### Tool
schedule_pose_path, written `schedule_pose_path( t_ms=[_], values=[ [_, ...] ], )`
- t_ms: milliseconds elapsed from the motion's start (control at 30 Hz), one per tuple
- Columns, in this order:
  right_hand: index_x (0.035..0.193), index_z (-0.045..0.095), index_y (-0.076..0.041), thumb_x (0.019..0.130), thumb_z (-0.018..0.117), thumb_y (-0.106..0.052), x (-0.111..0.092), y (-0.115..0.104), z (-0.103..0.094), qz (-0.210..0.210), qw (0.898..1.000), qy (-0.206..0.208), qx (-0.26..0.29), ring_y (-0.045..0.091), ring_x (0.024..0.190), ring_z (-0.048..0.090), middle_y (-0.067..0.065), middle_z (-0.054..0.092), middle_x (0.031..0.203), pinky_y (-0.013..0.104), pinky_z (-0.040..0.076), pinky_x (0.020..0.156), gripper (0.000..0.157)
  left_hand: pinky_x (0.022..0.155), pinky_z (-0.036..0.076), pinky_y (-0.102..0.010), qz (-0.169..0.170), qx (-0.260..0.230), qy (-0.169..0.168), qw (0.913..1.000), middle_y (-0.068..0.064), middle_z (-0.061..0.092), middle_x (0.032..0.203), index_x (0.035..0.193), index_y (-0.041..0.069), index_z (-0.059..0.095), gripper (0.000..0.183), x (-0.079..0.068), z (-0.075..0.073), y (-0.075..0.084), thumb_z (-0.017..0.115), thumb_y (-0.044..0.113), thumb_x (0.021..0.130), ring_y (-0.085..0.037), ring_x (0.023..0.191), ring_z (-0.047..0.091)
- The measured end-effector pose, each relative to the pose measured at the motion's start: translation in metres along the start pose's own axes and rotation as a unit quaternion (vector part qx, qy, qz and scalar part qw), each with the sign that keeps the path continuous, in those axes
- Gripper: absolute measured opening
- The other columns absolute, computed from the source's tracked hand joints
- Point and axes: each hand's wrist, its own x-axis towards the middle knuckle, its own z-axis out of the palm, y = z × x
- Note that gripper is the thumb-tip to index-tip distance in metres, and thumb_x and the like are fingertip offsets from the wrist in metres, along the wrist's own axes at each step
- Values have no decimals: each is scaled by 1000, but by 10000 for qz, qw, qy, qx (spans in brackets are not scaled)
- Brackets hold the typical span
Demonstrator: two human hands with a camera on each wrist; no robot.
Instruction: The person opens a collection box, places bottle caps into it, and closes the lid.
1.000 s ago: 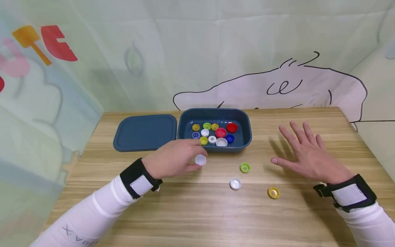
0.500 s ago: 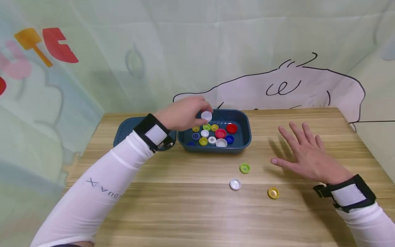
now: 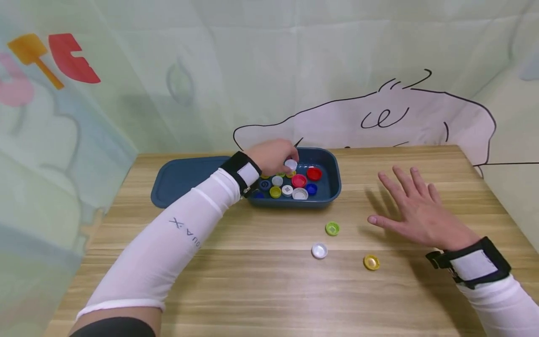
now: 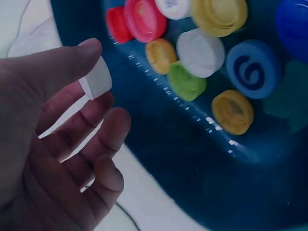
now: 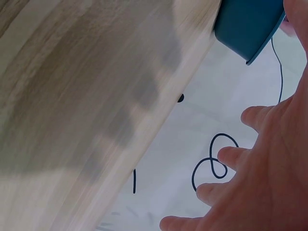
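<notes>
My left hand (image 3: pixel 273 156) pinches a white bottle cap (image 4: pixel 97 79) between thumb and fingers, over the far part of a dark blue box (image 3: pixel 335 182). Inside the box lie several bottle caps, among them a red cap (image 3: pixel 314 173), a pink-red cap (image 3: pixel 299 181), a blue cap with a swirl (image 4: pixel 253 68) and a green cap (image 4: pixel 186 82). My right hand (image 3: pixel 417 210) is held with fingers spread above the right side of the table, holding nothing. Nearest to it on the wood are a yellow cap (image 3: pixel 371 262), a lime green cap (image 3: pixel 332 228) and another white cap (image 3: pixel 319 251).
A flat dark blue lid (image 3: pixel 177 180) lies left of the box, partly covered by my left forearm. The wooden table (image 3: pixel 269 285) ends at a printed curtain (image 3: pixel 236 70) behind the box.
My left hand has carried the white cap from in front of the box up over its near wall, then rightward and down inside it. The right hand stays in place.
</notes>
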Motion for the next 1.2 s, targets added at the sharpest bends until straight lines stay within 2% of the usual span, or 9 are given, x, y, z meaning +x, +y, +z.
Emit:
schedule_pose_path(
  t_ms=[233,433,600,733,867,967,1200],
  values=[
    [145,2,-26,75,51,-69,0,0,0,16,10000,18,-25,31,132,-21,10,-10,151,72,-4,95,96,85,45,-29,-271,44,-306,9992,3,58,104,111,20,59,35,7,15,-2,69,32,79,-12,89,49],
    [145,2,-27,75,51,-69,0,1,0,4,10000,22,-27,31,132,-21,11,-10,151,72,-4,95,96,86,45,-32,-320,96,-428,9985,0,59,109,117,18,57,42,6,18,-4,68,32,79,-14,92,50],
    [145,1,-26,75,51,-69,-1,1,0,1,10000,11,-34,32,132,-22,9,-12,151,72,-4,95,96,87,44,-31,-252,32,-395,9989,-1,57,110,121,19,55,45,4,15,-7,66,34,80,-13,94,50],
    [145,2,-27,74,51,-69,-1,1,-1,-18,10000,34,-13,32,132,-21,10,-10,151,72,-4,95,96,87,43,-30,-61,-131,-178,9997,-2,56,110,122,18,53,45,-1,8,-9,65,34,81,-13,95,49],
    [145,2,-27,74,51,-70,-2,0,-1,-13,10000,32,-35,32,132,-21,11,-9,151,72,-4,95,96,89,41,-30,115,-314,171,9993,-3,55,113,124,18,51,47,-15,0,-11,63,36,83,-14,98,48],
    [145,2,-27,74,51,-70,-3,-1,-2,-20,10000,17,-49,32,132,-20,11,-8,151,72,-4,95,96,88,42,-28,132,-314,531,9980,2,53,115,126,21,48,50,-31,-5,-12,60,43,83,-10,99,46],
    [144,6,-29,73,53,-69,-5,-2,-8,-126,9999,19,101,36,134,-12,14,2,151,73,3,96,94,88,44,-31,-34,-248,1427,9894,6,49,116,129,24,44,65,-87,-7,-13,50,64,78,-8,101,45]
  ],
)
